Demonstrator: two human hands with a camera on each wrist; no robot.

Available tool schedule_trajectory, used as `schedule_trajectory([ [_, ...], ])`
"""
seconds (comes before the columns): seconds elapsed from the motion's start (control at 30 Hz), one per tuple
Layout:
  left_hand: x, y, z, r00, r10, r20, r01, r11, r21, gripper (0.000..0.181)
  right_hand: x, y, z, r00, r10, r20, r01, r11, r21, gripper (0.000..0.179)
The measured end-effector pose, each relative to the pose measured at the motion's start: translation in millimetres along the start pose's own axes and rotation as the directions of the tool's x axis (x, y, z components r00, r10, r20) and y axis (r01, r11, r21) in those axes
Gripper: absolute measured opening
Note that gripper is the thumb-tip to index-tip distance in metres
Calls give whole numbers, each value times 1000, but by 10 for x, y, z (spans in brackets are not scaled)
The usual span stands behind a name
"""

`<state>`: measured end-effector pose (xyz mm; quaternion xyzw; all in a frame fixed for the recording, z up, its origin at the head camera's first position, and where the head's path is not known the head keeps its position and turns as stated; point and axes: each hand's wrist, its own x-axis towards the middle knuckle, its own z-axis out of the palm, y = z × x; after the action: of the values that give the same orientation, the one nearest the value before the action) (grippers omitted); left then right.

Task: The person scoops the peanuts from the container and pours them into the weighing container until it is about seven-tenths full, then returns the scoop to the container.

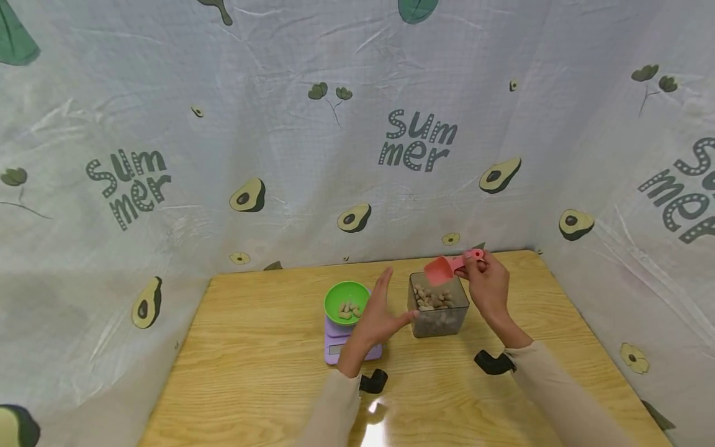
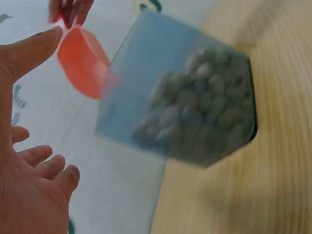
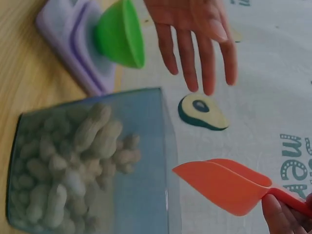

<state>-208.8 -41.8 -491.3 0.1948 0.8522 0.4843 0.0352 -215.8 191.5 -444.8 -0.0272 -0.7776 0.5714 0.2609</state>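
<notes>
A red scoop [image 1: 439, 270] is held by its handle in my right hand [image 1: 489, 287], above the rim of a clear grey bin [image 1: 440, 323]. Peanuts in their shells [image 3: 53, 170] lie heaped in the bin. My left hand [image 1: 382, 318] has its fingers extended and holds nothing; it is between the bin and a green bowl [image 1: 347, 292], its thumb near the bin's left side. Several peanuts [image 1: 347, 310] lie in the bowl, which sits on a purple kitchen scale [image 1: 332, 349]. The left forearm partly covers the scale.
Everything stands on a wooden table [image 1: 251, 347]. Behind it and at its sides hangs a white sheet [image 1: 301, 167] printed with avocados and lettering. A black strap piece [image 1: 494, 362] is on the right wrist, and another [image 1: 373, 381] on the left.
</notes>
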Motion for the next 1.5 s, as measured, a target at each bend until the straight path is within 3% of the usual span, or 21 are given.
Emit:
schedule_trajectory([
  [0.13, 133, 42, 199, 999, -4, 41, 3, 1000, 24, 110, -12, 78, -15, 994, -95, 45, 101, 980, -171, 31],
  [0.33, 271, -50, 390, 998, -24, 60, 25, 999, -25, 116, -55, 194, 10, 973, -198, 121, 229, 898, -375, 27],
  [0.5, 301, -172, 511, 991, -85, 104, 89, 996, -32, 113, -98, 304, 32, 945, -269, 185, 326, 827, -459, 21],
  [0.67, 319, -202, 533, 992, -69, 101, 73, 997, -33, 109, -97, 398, 49, 932, -251, 260, 353, 784, -510, 21],
  [0.8, 339, -176, 506, 993, -49, 103, 53, 998, -29, 108, -49, 426, 56, 934, -197, 298, 333, 779, -531, 23],
  [1.0, 362, -176, 481, 994, -56, 97, 56, 998, 2, 109, 11, 379, 40, 957, -84, 277, 218, 840, -497, 24],
  [1.13, 378, -188, 474, 995, -53, 88, 53, 999, 0, 108, 28, 357, 18, 949, -42, 311, 191, 864, -466, 23],
  [1.27, 376, -193, 470, 995, -56, 88, 56, 998, 5, 108, 44, 381, -11, 951, 46, 305, 98, 892, -440, 22],
  [1.37, 349, -181, 488, 994, -55, 93, 56, 998, -3, 109, 19, 382, -22, 950, 89, 298, 56, 894, -445, 20],
  [1.5, 351, -159, 490, 995, -56, 77, 58, 998, -28, 106, 28, 315, 29, 941, 55, 333, 117, 872, -474, 22],
])
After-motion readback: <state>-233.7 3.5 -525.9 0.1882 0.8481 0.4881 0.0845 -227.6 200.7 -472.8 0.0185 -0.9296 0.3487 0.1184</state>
